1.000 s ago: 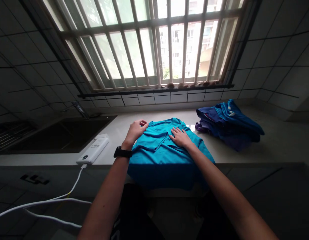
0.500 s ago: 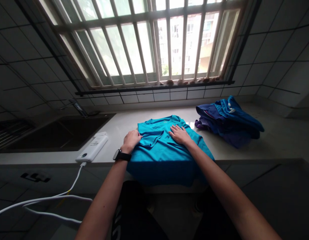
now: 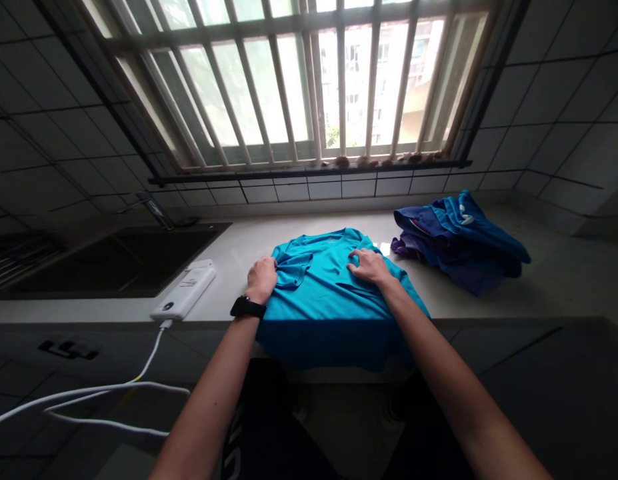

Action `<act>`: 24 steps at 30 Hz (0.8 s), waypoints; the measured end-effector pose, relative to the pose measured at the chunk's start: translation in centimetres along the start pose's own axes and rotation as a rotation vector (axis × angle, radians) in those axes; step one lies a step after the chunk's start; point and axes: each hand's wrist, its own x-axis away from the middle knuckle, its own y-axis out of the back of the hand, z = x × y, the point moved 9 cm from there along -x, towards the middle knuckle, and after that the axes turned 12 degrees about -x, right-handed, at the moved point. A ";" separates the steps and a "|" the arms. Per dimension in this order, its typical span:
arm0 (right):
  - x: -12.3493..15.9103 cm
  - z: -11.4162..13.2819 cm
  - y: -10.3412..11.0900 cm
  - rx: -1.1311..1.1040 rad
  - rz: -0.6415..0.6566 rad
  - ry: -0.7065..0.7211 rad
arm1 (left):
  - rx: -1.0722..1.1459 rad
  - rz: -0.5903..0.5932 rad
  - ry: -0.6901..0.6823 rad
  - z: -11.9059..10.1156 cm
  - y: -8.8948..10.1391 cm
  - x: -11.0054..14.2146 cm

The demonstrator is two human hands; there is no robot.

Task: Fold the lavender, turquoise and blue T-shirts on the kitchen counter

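A turquoise T-shirt [image 3: 319, 300] lies front up over the counter's front edge, its neckline toward the window and its lower part hanging down. Both sleeves are folded inward onto the chest. My left hand [image 3: 262, 277], with a black watch on the wrist, is closed on the shirt's left side beside the bunched sleeve. Over the right part of the chest, near the other folded sleeve, is my right hand [image 3: 371, 267]. Its fingers are bent, with a gap between thumb and forefinger, and I see nothing held in it.
A pile of blue and purple clothes [image 3: 453, 240] lies on the counter [image 3: 249, 233] to the right. On the left are a white power bank [image 3: 186, 290] with a white cable [image 3: 151, 360], a dark sink [image 3: 123, 260] and a tap [image 3: 156, 210]. A barred window [image 3: 299, 93] is behind.
My right hand has gone from lying flat to bent fingers, moving slightly right. My left hand has drawn the shirt's side slightly left, and the left sleeve is more bunched.
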 end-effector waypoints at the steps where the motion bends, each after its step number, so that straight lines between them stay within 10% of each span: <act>1: 0.0 0.0 -0.3 -0.004 0.030 0.013 | -0.007 0.035 0.028 0.3 0.0 -0.3; 8: -0.8 -0.5 1.0 -0.079 -0.115 -0.025 | 0.095 -0.165 -0.025 -2.3 1.9 -3.5; 12: -0.9 -2.4 2.8 -0.128 -0.294 -0.132 | 0.061 -0.140 -0.025 -3.6 0.0 -3.8; 24: -2.1 -3.4 1.7 -0.386 -0.117 -0.064 | 0.096 -0.101 0.140 -2.2 -1.3 -3.2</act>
